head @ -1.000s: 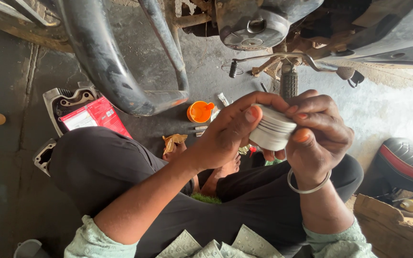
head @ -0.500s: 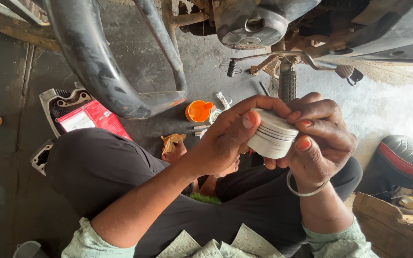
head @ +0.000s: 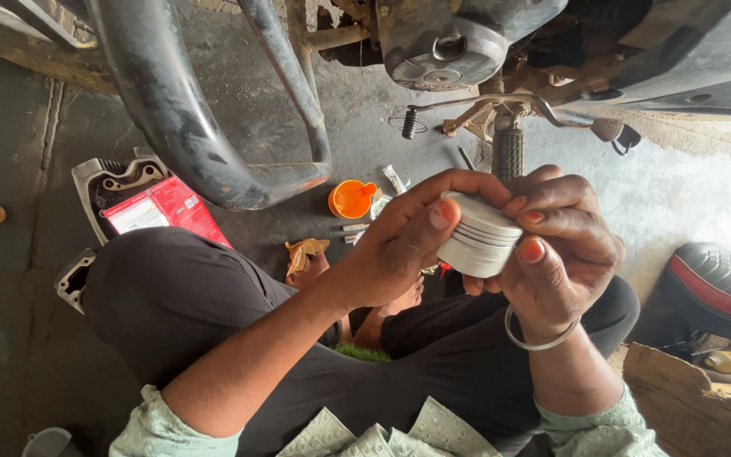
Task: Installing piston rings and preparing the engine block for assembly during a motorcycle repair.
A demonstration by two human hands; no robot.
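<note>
Gripping a pale metal piston (head: 477, 235) at chest height above crossed legs, both hands closed around it. Left hand (head: 399, 245) curling over from the left, thumb pressing the grooved side, wrist bent. Right hand (head: 562, 250) cupping the far side, fingertips (head: 531, 250) bearing on the rings, bangle (head: 535, 337) hanging at the wrist.

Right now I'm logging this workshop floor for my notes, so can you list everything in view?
Grooved silver metal piston: one, held between both hands.
Orange plastic cap: one, on the concrete floor.
Red flat packet: one, lying on a grey metal cover, left.
Black rubber tyre: one, top left.
Grey engine casing: one, top centre.
Black ribbed footpeg: one, behind the piston.
Black and red seat: one, right.
Brown cardboard box: one, lower right.
Silver bangle: one, right wrist.
Left hand, right hand: both gripping the piston.
</note>
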